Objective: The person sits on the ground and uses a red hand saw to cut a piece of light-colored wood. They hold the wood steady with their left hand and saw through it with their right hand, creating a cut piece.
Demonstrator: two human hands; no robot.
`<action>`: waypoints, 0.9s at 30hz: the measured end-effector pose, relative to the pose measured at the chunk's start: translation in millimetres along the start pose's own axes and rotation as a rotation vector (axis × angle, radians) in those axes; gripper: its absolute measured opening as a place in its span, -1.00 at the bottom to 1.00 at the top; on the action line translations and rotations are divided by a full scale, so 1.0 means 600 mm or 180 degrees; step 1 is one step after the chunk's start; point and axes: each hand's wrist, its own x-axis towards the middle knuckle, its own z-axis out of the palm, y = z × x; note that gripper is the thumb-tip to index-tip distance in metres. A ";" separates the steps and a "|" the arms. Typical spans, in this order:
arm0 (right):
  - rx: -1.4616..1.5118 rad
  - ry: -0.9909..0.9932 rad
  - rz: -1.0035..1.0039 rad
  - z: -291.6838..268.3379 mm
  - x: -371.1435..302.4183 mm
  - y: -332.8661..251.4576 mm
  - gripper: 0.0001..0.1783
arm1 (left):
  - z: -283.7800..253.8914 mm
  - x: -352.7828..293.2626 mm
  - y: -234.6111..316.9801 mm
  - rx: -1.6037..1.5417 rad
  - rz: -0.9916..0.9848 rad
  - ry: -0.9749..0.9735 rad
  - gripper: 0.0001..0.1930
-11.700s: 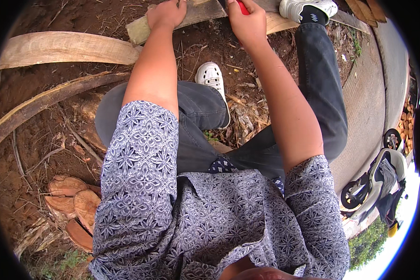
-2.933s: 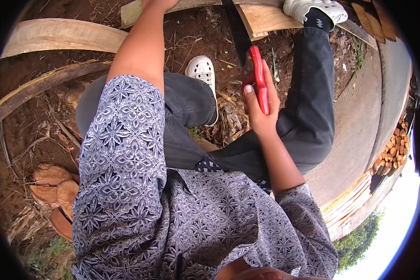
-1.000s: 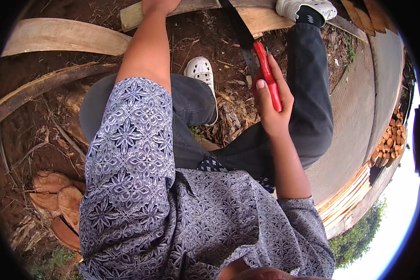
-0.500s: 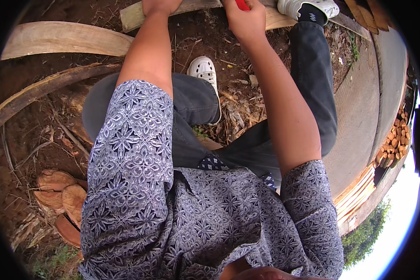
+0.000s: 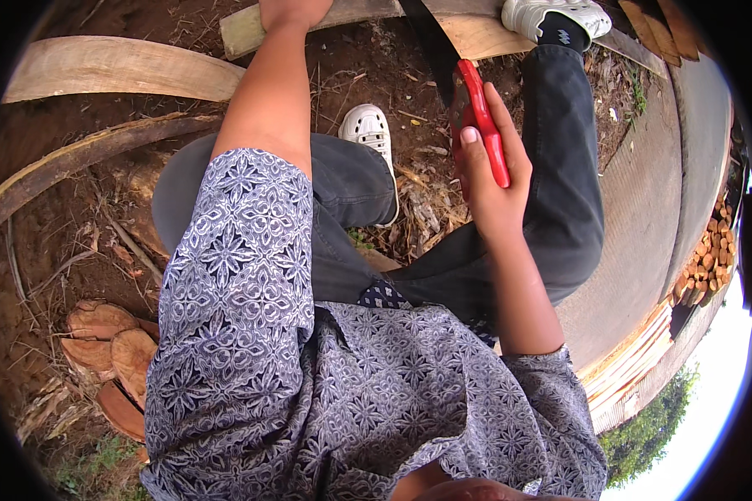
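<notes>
A hand saw with a red handle is in my right hand, which closes around the grip. Its dark blade slants up and left, crossing the pale plank near the top edge. Whether the teeth touch the wood I cannot tell. My left hand is at that same plank, left of the blade, with its fingers cut off by the picture's upper edge. My right foot, in a white clog, is at the plank's right part.
A wide curved-looking board and a bark-edged strip lie at left. Cut wood pieces sit lower left. My other white clog is on the soil. Stacked wood stands at far right.
My right hand has pulled back toward my body and slightly right, bringing the saw's red handle and part of the blade into view. My left hand has barely moved.
</notes>
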 end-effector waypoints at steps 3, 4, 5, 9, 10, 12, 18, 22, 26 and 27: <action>0.0030 0.0026 -0.0122 -0.016 -0.002 -0.043 -0.41 | -0.002 -0.007 -0.007 0.0088 0.0003 0.0123 -0.43; 0.0048 0.0024 -0.0200 -0.013 0.006 -0.051 -0.41 | -0.002 -0.008 -0.009 0.0097 0.0005 0.0153 -0.44; 0.0109 0.0001 -0.0283 0.000 0.023 -0.053 -0.42 | -0.016 -0.012 -0.016 0.0139 -0.0028 0.0151 -0.44; -0.0478 0.0185 -0.1115 0.061 0.195 0.056 -0.43 | -0.017 -0.012 0.016 0.0146 0.0089 0.0154 -0.46; 0.0042 0.0187 -0.0970 0.078 0.251 0.064 -0.47 | -0.011 -0.005 0.026 0.0153 0.0137 0.0183 -0.46; 0.0388 0.0116 -0.0814 0.098 0.288 0.059 -0.52 | -0.013 -0.004 0.021 0.0156 0.0082 0.0199 -0.46; -0.0041 0.0156 -0.1212 0.085 0.214 0.107 -0.50 | -0.020 -0.014 0.013 0.0069 0.0140 0.0226 -0.48; 0.0160 -0.0233 -0.0764 0.106 0.145 0.154 -0.35 | -0.008 -0.014 -0.005 0.0051 0.0099 0.0201 -0.48; 0.0022 -0.0115 -0.0630 0.085 0.143 0.143 -0.34 | -0.011 -0.002 0.002 0.0036 0.0242 0.0191 -0.46; -0.0058 -0.0121 -0.0616 0.075 0.130 0.138 -0.34 | -0.009 -0.003 0.001 0.0050 0.0154 0.0099 -0.45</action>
